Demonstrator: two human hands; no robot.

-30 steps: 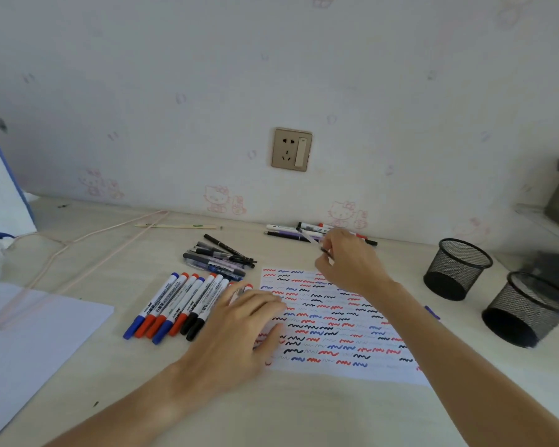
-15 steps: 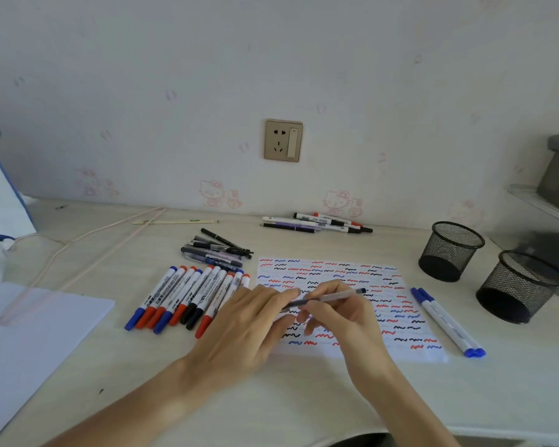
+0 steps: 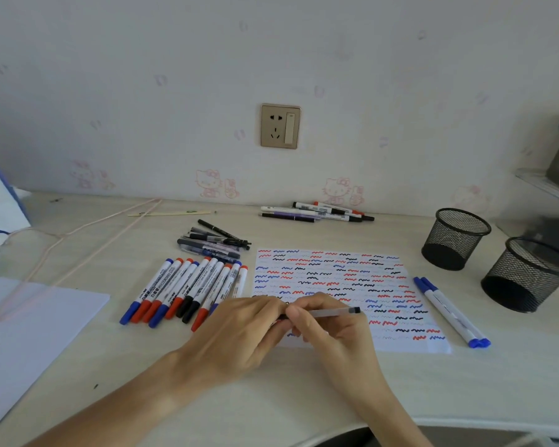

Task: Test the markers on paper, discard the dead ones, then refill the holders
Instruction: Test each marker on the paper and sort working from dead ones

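Your right hand (image 3: 333,330) has its fingers curled round a thin clear-barrelled pen (image 3: 331,312), held level just above the near left part of the test paper (image 3: 397,304). Your left hand (image 3: 239,330) meets it from the left, its fingertips closed on the pen's left end, so both hands have a grip on the same pen. Whether the cap is on or off there is hidden by your fingers. The dark end of the pen sticks out to the right of your right hand.

Just left of your left hand, a row of whiteboard markers (image 3: 188,290) lies side by side on the counter (image 3: 271,398), with blue, red and black caps. Beyond them sits a small pile of dark pens (image 3: 213,241). Farther from your hands, near the wall, lies another cluster of markers (image 3: 317,211). To the right of your right hand, past the paper's edge, two blue markers (image 3: 450,312) lie together. Beyond those stand two black mesh holders (image 3: 455,238) (image 3: 526,274), well apart from your hands.
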